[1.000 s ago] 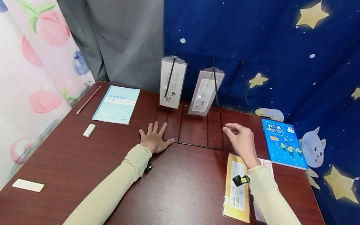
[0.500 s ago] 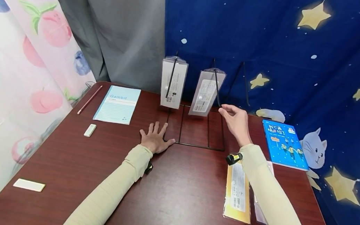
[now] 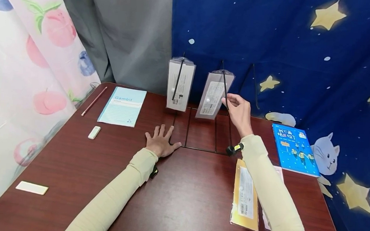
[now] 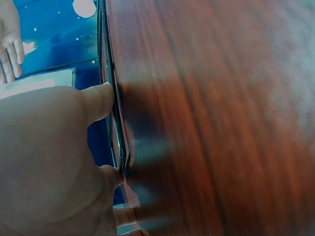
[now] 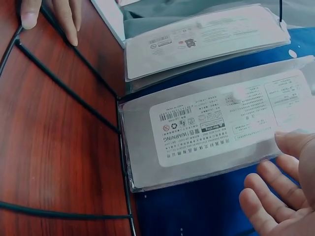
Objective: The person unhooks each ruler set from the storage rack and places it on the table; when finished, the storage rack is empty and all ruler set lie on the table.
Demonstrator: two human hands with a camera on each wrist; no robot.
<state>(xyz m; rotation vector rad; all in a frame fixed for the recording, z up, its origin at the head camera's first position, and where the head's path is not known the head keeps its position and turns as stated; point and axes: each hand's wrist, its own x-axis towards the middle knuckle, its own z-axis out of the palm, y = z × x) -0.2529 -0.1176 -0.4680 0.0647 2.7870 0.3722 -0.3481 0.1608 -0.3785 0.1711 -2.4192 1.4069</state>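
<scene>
A black wire display rack (image 3: 202, 150) stands at the table's back, with hooks rising from its base. Two flat plastic-wrapped packets hang from it: a white-backed packet (image 3: 180, 84) on the left hook and a greyish packet (image 5: 206, 123), labelled with printed text, on the middle one. My right hand (image 3: 239, 114) is at the lower right edge of the greyish packet, fingers loosely bent. In the right wrist view its thumb (image 5: 288, 142) overlaps the packet's edge. My left hand (image 3: 159, 145) lies with spread fingers at the rack's front left corner, thumb along the front wire.
Left on the table are a notebook (image 3: 122, 107), a pencil (image 3: 94, 101), a small white block (image 3: 94, 132) and a white rectangular piece (image 3: 31, 188). A yellow packet (image 3: 242, 216) and a pinkish packet (image 3: 266, 221) lie under the right forearm. A blue book (image 3: 295, 150) lies farther right.
From beside the rack's right side, my right hand has moved up and left to the greyish packet. The left hand stays in place, and the packets hang as before.
</scene>
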